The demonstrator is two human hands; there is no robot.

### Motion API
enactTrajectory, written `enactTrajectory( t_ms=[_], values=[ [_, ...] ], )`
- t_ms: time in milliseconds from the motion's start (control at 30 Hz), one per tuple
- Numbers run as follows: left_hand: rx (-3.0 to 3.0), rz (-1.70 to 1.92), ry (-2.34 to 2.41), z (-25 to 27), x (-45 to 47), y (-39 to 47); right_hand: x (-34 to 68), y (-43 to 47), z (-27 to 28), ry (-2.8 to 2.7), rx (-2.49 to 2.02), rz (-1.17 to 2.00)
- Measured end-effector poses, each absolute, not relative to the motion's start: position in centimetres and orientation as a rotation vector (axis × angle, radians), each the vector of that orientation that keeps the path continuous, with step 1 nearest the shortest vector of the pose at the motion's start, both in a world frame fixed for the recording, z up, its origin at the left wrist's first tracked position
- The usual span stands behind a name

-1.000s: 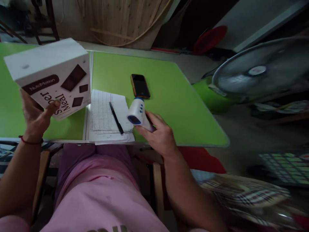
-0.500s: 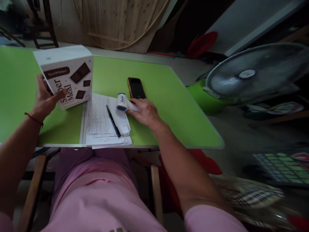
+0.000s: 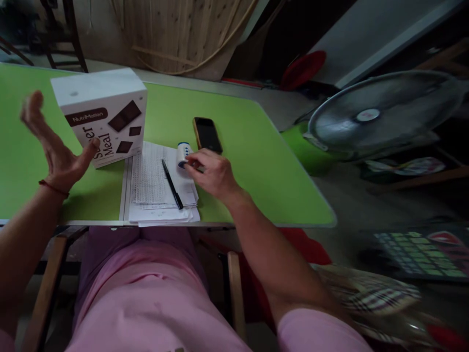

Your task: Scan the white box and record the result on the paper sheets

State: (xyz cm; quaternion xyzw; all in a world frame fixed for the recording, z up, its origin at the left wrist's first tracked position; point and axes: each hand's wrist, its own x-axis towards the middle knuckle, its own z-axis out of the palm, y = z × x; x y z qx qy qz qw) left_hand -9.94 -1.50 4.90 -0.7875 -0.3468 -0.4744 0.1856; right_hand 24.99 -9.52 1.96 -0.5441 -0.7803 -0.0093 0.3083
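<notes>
My left hand (image 3: 54,142) is open, its fingers spread wide and raised away from the white carton (image 3: 122,112) printed with chocolate pieces. Its thumb tip overlaps the carton's front; whether it touches cannot be told. The carton stands upright on the green table. My right hand (image 3: 212,173) is closed, thumb and fingers pinching a small white handheld device (image 3: 183,152) with blue buttons and a blue rim. That device lies at the upper right edge of a stack of handwritten papers (image 3: 150,181); its handle is hidden by my hand. A black pen (image 3: 171,185) rests across the papers.
A black phone (image 3: 208,134) in a yellowish case lies just beyond my right hand on the green table (image 3: 264,161). Past the table's right edge stands a large fan (image 3: 370,115). A dark wooden chair (image 3: 66,39) is behind the table's far left side.
My left hand has let go of the carton and spread its fingers. My right hand has shifted slightly left, from the device's handle toward its head. The carton now stands slightly further right.
</notes>
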Motion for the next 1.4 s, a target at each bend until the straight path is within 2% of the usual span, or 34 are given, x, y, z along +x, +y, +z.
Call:
enactTrajectory(
  t_ms=[67, 133, 233, 300, 400, 567, 833, 1100, 1267, 1400],
  values=[
    [-2.015, -1.427, -0.819, 5.9, -8.7, -3.3, 22.9, -9.7, 2.4, -2.136, -1.525, 0.126],
    [-2.293, -1.306, -0.832, 6.6, -6.7, -5.8, 21.1, -9.7, 2.5, -2.190, -1.655, 0.178],
    [-2.726, -0.906, -0.783, 6.2, -3.4, -9.6, 20.1, -9.5, 2.4, -2.214, -1.710, 0.213],
    [-2.972, -0.586, -0.827, 5.0, -1.9, -11.6, 20.6, -9.5, 2.2, -2.137, -1.583, 0.310],
    [-3.111, -0.359, -0.827, 3.1, -0.8, -13.6, 22.0, -9.9, 1.9, -1.868, -1.280, 0.559],
    [-3.074, -0.225, -0.929, 1.8, -0.1, -14.7, 22.9, -11.4, 1.8, -1.510, -0.982, 0.845],
    [-3.032, -0.164, -1.000, 2.0, 0.3, -14.8, 21.1, -11.9, 1.0, -1.320, -1.173, 1.079],
    [-3.009, -0.204, -1.070, 2.4, 1.4, -14.9, 20.3, -11.4, -0.9, -1.287, -1.314, 0.834],
    [-3.023, -0.209, -1.069, 2.5, 1.6, -15.0, 20.2, -11.8, -0.6, -1.506, -1.331, 0.500],
    [-3.029, -0.208, -1.077, 2.3, 1.5, -15.0, 20.3, -11.9, -0.6, -1.550, -1.360, 0.443]
  ],
)
